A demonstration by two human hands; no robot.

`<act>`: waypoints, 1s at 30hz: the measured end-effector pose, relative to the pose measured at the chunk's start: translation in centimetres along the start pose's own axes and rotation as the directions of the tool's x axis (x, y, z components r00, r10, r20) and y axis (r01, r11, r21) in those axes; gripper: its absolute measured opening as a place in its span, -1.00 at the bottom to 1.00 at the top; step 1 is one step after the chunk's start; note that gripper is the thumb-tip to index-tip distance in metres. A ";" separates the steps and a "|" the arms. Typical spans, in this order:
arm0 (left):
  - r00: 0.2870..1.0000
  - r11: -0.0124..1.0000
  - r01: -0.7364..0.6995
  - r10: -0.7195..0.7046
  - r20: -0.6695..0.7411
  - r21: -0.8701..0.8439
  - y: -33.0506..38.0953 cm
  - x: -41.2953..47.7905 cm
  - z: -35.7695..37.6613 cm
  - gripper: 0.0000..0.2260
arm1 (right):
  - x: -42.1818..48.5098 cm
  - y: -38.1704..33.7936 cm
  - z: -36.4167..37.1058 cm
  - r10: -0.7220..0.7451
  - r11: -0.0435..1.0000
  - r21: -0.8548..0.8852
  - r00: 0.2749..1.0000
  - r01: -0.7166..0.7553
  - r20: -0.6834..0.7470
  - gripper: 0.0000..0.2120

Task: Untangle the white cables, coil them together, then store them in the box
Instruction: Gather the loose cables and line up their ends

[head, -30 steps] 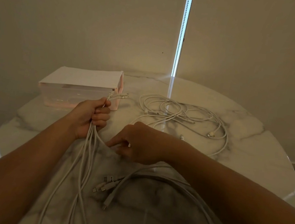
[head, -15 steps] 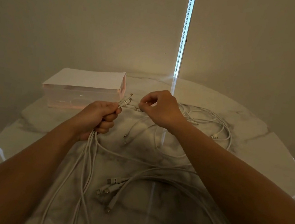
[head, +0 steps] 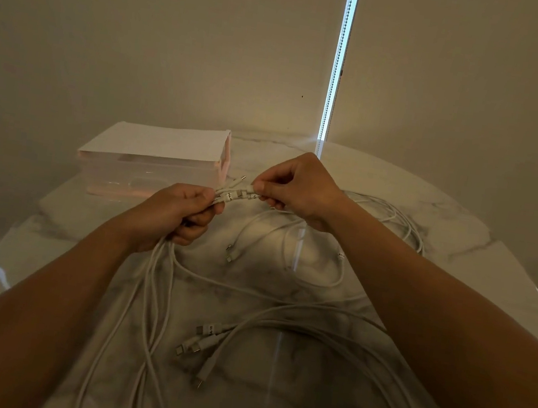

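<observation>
The white cables (head: 156,267) are lying looped across the surface (head: 475,274), their connector ends (head: 236,194) being gathered above it, just right of the box (head: 155,167). The left hand (head: 172,214) is clamping the bundle in a full grip; the right hand (head: 297,190) is pinching one plug end. Advisable: align the plugs flush before coiling, and draw slack gently so trailing loops are not knotting.
</observation>
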State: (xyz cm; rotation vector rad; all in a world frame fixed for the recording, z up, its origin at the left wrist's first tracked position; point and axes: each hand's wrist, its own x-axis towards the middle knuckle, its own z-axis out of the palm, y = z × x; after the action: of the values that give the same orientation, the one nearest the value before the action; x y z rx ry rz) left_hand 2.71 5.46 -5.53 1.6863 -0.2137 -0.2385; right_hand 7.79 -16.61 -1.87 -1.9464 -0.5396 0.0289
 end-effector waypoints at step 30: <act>1.000 0.878 0.010 -0.003 -0.014 0.479 1.6 0.1 1.2 -0.73 | -0.1 0.6 0.2 -0.031 0.999 -0.028 0.994 0.034 0.105 -0.86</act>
State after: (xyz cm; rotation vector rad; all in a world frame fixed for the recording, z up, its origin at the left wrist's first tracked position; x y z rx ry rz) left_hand 2.46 4.10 -4.05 2.1836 -0.2736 -0.1881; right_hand 7.88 -16.66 -2.47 -1.9730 -0.6445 0.1034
